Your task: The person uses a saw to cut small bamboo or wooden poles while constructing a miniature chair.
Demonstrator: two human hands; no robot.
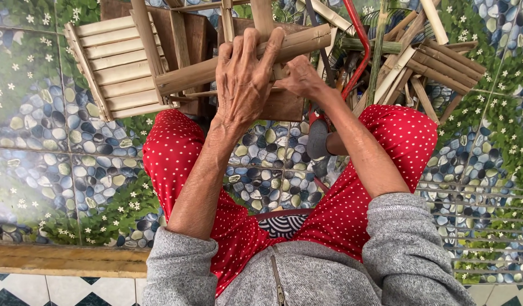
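Head view: the left hand [244, 85] has its fingers clamped over a bamboo rail [216, 68] of a slatted bamboo frame [122, 71] above the knees; the right hand [301, 79] presses beside it, fingers hidden, so I cannot tell their state. The rail could slip if the grip loosens, dropping onto the tiled floor [46, 141].

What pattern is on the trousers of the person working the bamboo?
Red with small white dots, on the trousers; the head view shows it clearly.
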